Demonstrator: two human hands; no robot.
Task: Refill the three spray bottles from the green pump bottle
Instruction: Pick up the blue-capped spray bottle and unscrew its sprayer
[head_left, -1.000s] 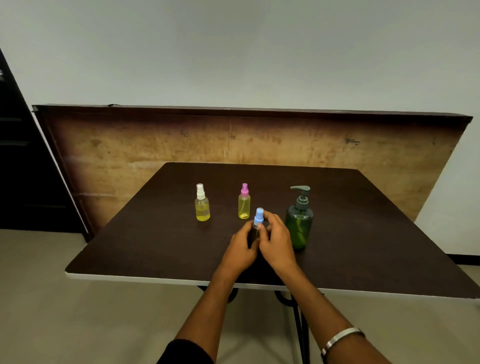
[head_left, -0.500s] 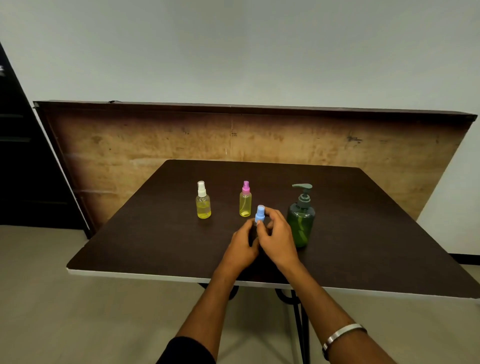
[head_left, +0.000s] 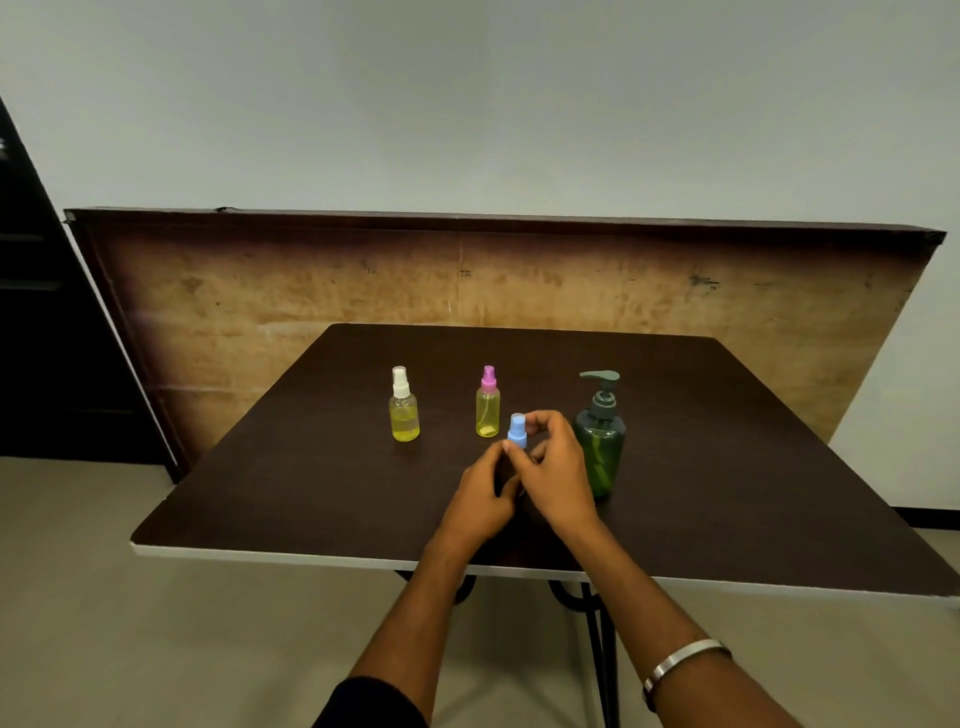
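On a dark brown table (head_left: 311, 483) backed by a worn wooden board (head_left: 260, 291), the right hand (head_left: 558, 470) pinches the blue spray cap (head_left: 517, 430) while the left hand (head_left: 480, 496) wraps the blue-capped spray bottle's hidden body, held upright. The green pump bottle (head_left: 599, 441) stands just right of the right hand. The pink-capped spray bottle (head_left: 488, 402) and white-capped spray bottle (head_left: 403, 408) stand farther left.

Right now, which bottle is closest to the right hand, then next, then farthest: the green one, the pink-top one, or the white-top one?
1. green pump bottle, right beside the right hand, on its right.
2. pink-top bottle, just behind-left.
3. white-top bottle, farthest left.
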